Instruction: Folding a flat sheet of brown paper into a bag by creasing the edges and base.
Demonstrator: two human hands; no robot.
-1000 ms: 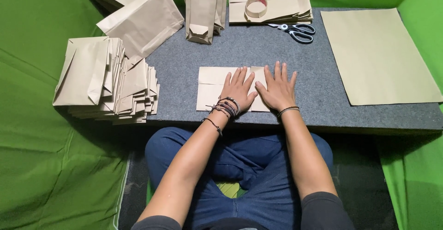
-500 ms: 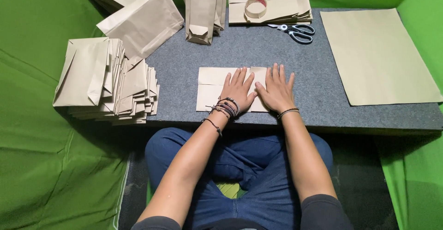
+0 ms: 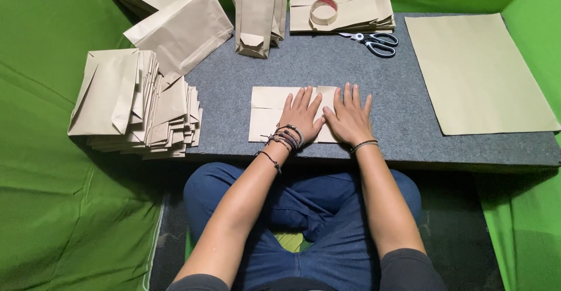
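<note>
Two hands flat, side by side, on folded brown paper [image 3: 270, 113] lying on grey surface [image 3: 362, 75]. Left hand [image 3: 301, 121] fingers spread, palm down, pressing paper; right hand [image 3: 349, 120] likewise, grip open, pinching nothing. Thumbs nearly touching. Scissors [image 3: 374, 41] and tape roll [image 3: 324, 11] beyond fingertips. Large flat sheet [image 3: 479, 72] right of right hand. Stack of folded bags [image 3: 131, 101] left of left hand.

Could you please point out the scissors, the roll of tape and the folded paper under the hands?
scissors [image 3: 374, 41]: head view, on the handles beside the pivot.
roll of tape [image 3: 324, 11]: head view, on its ring's near edge.
folded paper [image 3: 266, 111]: head view, on the bare left part.
</note>
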